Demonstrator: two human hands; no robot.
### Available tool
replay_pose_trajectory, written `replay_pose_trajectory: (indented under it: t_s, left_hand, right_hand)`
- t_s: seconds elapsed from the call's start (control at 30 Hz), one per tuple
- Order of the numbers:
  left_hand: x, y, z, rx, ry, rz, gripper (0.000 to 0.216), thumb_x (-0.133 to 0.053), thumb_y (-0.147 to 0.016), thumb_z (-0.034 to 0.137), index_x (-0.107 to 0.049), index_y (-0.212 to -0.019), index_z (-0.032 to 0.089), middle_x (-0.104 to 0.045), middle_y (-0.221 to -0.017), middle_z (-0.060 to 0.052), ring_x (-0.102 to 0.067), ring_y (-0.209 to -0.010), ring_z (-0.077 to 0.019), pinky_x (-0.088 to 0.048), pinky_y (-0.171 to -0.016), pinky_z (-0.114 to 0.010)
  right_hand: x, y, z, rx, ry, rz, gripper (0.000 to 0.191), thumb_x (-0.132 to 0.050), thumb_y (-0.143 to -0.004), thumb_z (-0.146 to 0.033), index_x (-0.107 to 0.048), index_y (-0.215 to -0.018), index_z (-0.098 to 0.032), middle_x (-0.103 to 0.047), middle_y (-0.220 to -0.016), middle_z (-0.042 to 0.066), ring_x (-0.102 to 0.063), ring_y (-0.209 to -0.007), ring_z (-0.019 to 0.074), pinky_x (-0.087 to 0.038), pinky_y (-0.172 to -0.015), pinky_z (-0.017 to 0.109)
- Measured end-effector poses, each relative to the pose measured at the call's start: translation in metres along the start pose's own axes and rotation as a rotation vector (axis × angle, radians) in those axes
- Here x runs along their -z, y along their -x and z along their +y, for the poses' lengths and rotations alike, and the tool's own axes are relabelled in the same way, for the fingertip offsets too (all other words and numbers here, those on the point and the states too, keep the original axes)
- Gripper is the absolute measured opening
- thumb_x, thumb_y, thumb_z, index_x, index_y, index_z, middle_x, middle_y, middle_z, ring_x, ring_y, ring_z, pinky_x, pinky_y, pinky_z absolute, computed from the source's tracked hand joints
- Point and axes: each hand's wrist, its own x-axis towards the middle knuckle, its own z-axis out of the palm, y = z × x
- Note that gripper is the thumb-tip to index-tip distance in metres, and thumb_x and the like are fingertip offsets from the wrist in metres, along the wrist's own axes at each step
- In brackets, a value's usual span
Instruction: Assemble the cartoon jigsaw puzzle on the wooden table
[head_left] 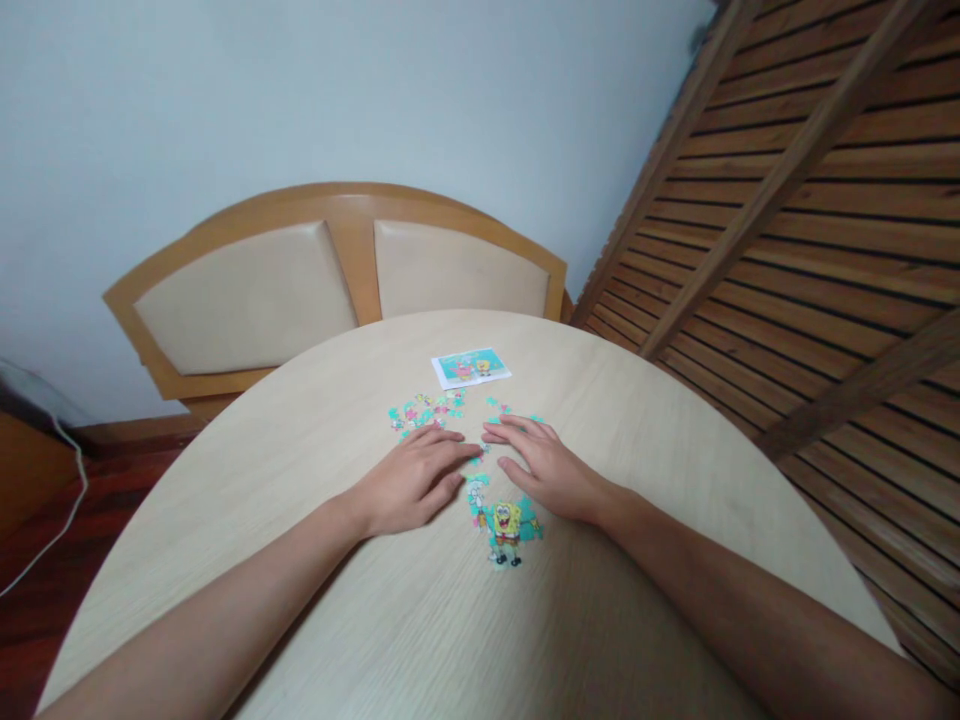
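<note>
Low over the table, my left hand [420, 477] lies palm down with its fingers stretched toward a few loose jigsaw pieces [484, 449]. Across from it, my right hand [544, 462] has its fingers extended and its thumb apart, close to the same pieces. Neither hand visibly grips anything. Between my wrists sits a joined part of the jigsaw puzzle [508, 525], with a yellow square cartoon figure on turquoise. More loose pieces [424, 408] are scattered beyond my left fingers, and some are partly hidden behind my right hand.
A printed reference picture [491, 362] on white paper lies behind the pieces. The round pale wooden table [300, 620] fills the foreground. Beyond it stands a cushioned wooden headboard [247, 300] against the wall, and a slatted wooden panel [810, 220] rises at the right.
</note>
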Motion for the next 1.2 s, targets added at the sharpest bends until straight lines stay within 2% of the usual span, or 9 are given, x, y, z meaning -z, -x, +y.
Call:
replay_pose_trajectory:
  t_s: [0.13, 0.23, 0.47, 0.63, 0.73, 0.9, 1.0, 1.2]
  left_hand:
    - [0.001, 0.002, -0.002, 0.030, -0.082, 0.016, 0.033, -0.046, -0.100, 0.026, -0.059, -0.131, 0.023, -0.068, -0.125, -0.008, -0.055, -0.127, -0.0289, -0.043, -0.109, -0.054]
    - [0.001, 0.005, -0.004, 0.046, -0.082, 0.053, 0.032, -0.047, -0.100, 0.026, -0.060, -0.129, 0.023, -0.067, -0.128, -0.008, -0.055, -0.127, -0.0278, -0.044, -0.109, -0.052]
    - [0.010, 0.010, 0.006, -0.149, 0.042, -0.064, 0.032, -0.052, -0.100, 0.029, -0.060, -0.130, 0.024, -0.067, -0.126, -0.009, -0.059, -0.121, -0.0245, -0.045, -0.109, -0.047]
    - [0.013, 0.012, 0.010, -0.170, 0.060, -0.102, 0.027, -0.054, -0.099, 0.029, -0.065, -0.124, 0.025, -0.068, -0.122, -0.008, -0.062, -0.117, -0.0245, -0.047, -0.106, -0.046]
    - [0.010, 0.012, 0.008, -0.164, 0.072, -0.096, 0.025, -0.054, -0.099, 0.027, -0.067, -0.120, 0.025, -0.068, -0.121, -0.007, -0.062, -0.115, -0.0234, -0.048, -0.105, -0.045]
    - [0.005, 0.012, 0.008, -0.151, 0.074, -0.068, 0.022, -0.051, -0.101, 0.024, -0.068, -0.114, 0.022, -0.069, -0.118, -0.008, -0.062, -0.113, -0.0227, -0.047, -0.104, -0.043]
    - [0.004, 0.012, 0.010, -0.133, 0.076, -0.051, 0.021, -0.050, -0.100, 0.022, -0.068, -0.111, 0.022, -0.069, -0.115, -0.007, -0.062, -0.111, -0.0223, -0.047, -0.103, -0.043]
    - [0.001, 0.011, 0.010, -0.098, 0.109, -0.029, 0.020, -0.051, -0.100, 0.021, -0.069, -0.108, 0.022, -0.070, -0.112, -0.006, -0.063, -0.109, -0.0210, -0.047, -0.101, -0.042]
  right_hand:
    - [-0.002, 0.000, 0.002, 0.002, -0.020, 0.055, 0.045, -0.054, -0.095, -0.021, -0.055, -0.139, -0.024, -0.067, -0.133, 0.008, -0.047, -0.138, 0.0259, -0.038, -0.114, 0.051]
    - [-0.003, 0.000, 0.002, -0.017, -0.024, 0.074, 0.041, -0.059, -0.092, -0.021, -0.059, -0.134, -0.022, -0.066, -0.133, 0.009, -0.049, -0.135, 0.0263, -0.040, -0.113, 0.051]
    - [-0.004, 0.001, 0.003, -0.029, -0.091, 0.101, 0.031, -0.060, -0.091, -0.021, -0.063, -0.122, -0.023, -0.071, -0.120, 0.008, -0.054, -0.129, 0.0263, -0.042, -0.111, 0.049]
    - [0.000, 0.001, -0.001, -0.075, -0.202, 0.106, 0.038, -0.065, -0.086, -0.018, -0.061, -0.124, -0.022, -0.071, -0.108, 0.006, -0.060, -0.117, 0.0252, -0.044, -0.108, 0.047]
    - [0.002, 0.001, -0.004, -0.117, -0.297, 0.115, 0.042, -0.068, -0.082, -0.017, -0.062, -0.123, -0.022, -0.070, -0.102, 0.004, -0.064, -0.107, 0.0232, -0.047, -0.103, 0.045]
    - [0.000, 0.002, -0.012, -0.255, -0.608, 0.126, 0.033, -0.068, -0.083, -0.023, -0.065, -0.115, -0.019, -0.068, -0.092, 0.003, -0.068, -0.083, 0.0157, -0.056, -0.082, 0.033]
    - [-0.001, 0.003, -0.019, -0.343, -0.736, 0.146, 0.031, -0.069, -0.082, -0.026, -0.065, -0.112, -0.018, -0.070, -0.094, 0.004, -0.070, -0.080, 0.0152, -0.058, -0.079, 0.032]
    - [-0.004, 0.005, -0.029, -0.415, -0.820, 0.157, 0.029, -0.072, -0.079, -0.027, -0.065, -0.105, -0.019, -0.074, -0.095, 0.006, -0.073, -0.085, 0.0173, -0.059, -0.082, 0.033]
